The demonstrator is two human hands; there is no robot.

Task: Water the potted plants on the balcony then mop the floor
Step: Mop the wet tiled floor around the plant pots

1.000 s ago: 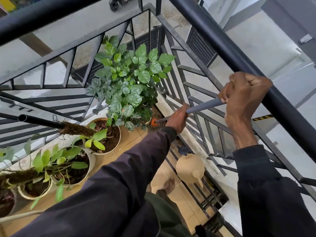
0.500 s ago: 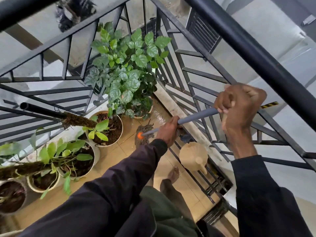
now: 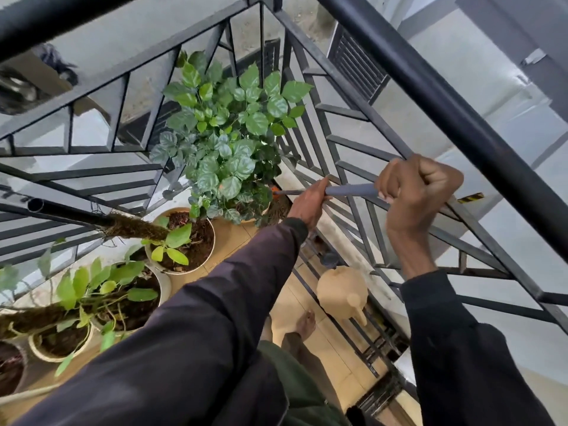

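Right, both hands wrapped on mop handle [image 3: 350,190]: left hand [image 3: 307,201] low, right hand [image 3: 418,192] high. Stiff, light pole; keep grip spread, head near floor's railing corner.

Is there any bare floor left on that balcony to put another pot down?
Yes: tan tiles between the pots, the person's foot and the watering can look bare. The left edge is crowded with pots, and the bushy plant fills the far corner.

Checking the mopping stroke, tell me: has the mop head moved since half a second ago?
Yes. The mop head has gone forward along the railing, from open floor near the watering can to the big plant's pot.
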